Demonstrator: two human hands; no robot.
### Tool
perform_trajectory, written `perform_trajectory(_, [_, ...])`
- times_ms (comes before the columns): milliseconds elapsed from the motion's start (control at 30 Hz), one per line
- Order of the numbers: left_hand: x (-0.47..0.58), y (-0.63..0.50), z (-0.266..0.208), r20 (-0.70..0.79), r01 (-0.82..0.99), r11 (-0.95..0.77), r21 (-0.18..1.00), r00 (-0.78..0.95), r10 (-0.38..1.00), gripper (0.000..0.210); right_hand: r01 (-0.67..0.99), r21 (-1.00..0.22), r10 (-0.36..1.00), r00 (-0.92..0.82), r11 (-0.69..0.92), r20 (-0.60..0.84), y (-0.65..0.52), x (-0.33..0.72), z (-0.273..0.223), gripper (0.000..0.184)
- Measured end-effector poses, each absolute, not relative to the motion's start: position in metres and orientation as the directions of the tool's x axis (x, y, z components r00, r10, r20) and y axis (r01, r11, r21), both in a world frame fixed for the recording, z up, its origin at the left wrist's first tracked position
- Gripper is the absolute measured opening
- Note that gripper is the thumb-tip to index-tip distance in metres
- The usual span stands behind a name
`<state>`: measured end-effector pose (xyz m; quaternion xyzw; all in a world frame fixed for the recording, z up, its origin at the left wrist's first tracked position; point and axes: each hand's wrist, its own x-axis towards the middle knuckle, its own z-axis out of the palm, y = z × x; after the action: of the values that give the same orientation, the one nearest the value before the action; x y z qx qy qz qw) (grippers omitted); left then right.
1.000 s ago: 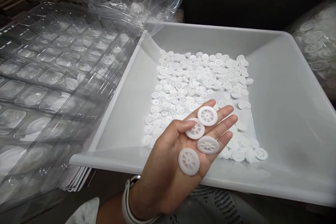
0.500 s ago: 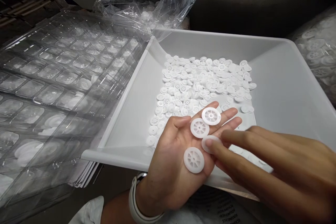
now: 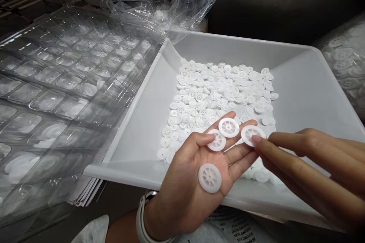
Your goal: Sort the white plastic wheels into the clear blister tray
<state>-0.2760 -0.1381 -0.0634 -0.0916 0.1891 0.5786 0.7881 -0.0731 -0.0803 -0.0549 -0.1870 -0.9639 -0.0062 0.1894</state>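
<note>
My left hand [image 3: 185, 190] is palm up over the front of the grey tray [image 3: 119, 136], holding three white spoked plastic wheels. One wheel [image 3: 210, 178] lies on the palm. Another wheel [image 3: 216, 141] sits under the thumb tip, and a third wheel [image 3: 229, 127] rests on the fingers, touching it. Pinched between thumb and fingertips of my right hand [image 3: 302, 159] is one more white wheel [image 3: 250, 135], at the left fingertips. Inside the tray lie many similar small wheels [image 3: 199, 95], partly hidden behind my hands.
Clear plastic blister trays [image 3: 51, 72] are stacked at the left, some pockets with white parts. An open clear bag [image 3: 182, 11] with white parts stands behind the tray. Another bag of wheels [image 3: 345, 57] is at the right edge.
My right hand has moved the pinched wheel from the left palm forward and right to the fingertips. My left thumb has come down onto one wheel.
</note>
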Motion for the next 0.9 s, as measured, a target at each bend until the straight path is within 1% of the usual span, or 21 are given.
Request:
perform_trajectory(100, [-0.276, -0.138, -0.062, -0.412, -0.947, 0.313, 0.076, 0.257, 0.874, 0.063, 0.360, -0.075, 0.361, -0.855, 0.930, 0.374, -0.079, -0.074, -0.057, 0.034])
perform_trajectory(200, [-0.276, -0.138, -0.062, -0.397, -0.945, 0.317, 0.083, 0.261, 0.880, 0.060, 0.363, -0.104, 0.374, -0.845, 0.926, 0.383, -0.081, -0.078, -0.057, 0.032])
perform_trajectory(300, [-0.276, -0.139, -0.063, -0.408, -0.941, 0.323, 0.098, 0.258, 0.876, 0.058, 0.374, -0.096, 0.378, -0.825, 0.923, 0.420, -0.086, -0.082, -0.056, 0.027])
perform_trajectory(433, [-0.274, -0.137, -0.060, -0.446, -0.929, 0.352, 0.118, 0.267, 0.854, 0.060, 0.222, -0.064, 0.224, -0.836, 0.973, 0.501, -0.095, -0.101, -0.053, 0.021])
perform_trajectory(500, [-0.274, -0.136, -0.058, -0.476, -0.920, 0.366, 0.142, 0.260, 0.840, 0.055, 0.193, -0.050, 0.189, -0.816, 0.980, 0.547, -0.099, -0.113, -0.053, 0.020])
perform_trajectory(567, [-0.273, -0.136, -0.057, -0.461, -0.903, 0.394, 0.170, 0.280, 0.842, 0.049, 0.200, -0.060, 0.199, -0.808, 0.978, 0.554, -0.101, -0.122, -0.054, 0.022])
perform_trajectory(633, [-0.272, -0.136, -0.057, -0.438, -0.892, 0.414, 0.182, 0.303, 0.846, 0.046, 0.208, -0.048, 0.198, -0.799, 0.977, 0.567, -0.102, -0.126, -0.056, 0.029])
perform_trajectory(700, [-0.272, -0.137, -0.057, -0.482, -0.887, 0.418, 0.198, 0.283, 0.829, 0.048, 0.229, -0.026, 0.201, -0.786, 0.973, 0.585, -0.103, -0.125, -0.058, 0.032])
perform_trajectory(733, [-0.272, -0.138, -0.056, -0.515, -0.890, 0.409, 0.203, 0.258, 0.817, 0.049, 0.240, -0.018, 0.203, -0.776, 0.971, 0.598, -0.103, -0.124, -0.059, 0.031])
perform_trajectory(800, [-0.272, -0.138, -0.056, -0.545, -0.895, 0.396, 0.202, 0.233, 0.805, 0.052, 0.244, -0.018, 0.209, -0.788, 0.970, 0.579, -0.103, -0.120, -0.059, 0.028])
perform_trajectory(900, [-0.272, -0.138, -0.056, -0.540, -0.913, 0.364, 0.182, 0.217, 0.814, 0.053, 0.248, 0.015, 0.197, -0.806, 0.969, 0.559, -0.102, -0.111, -0.057, 0.022])
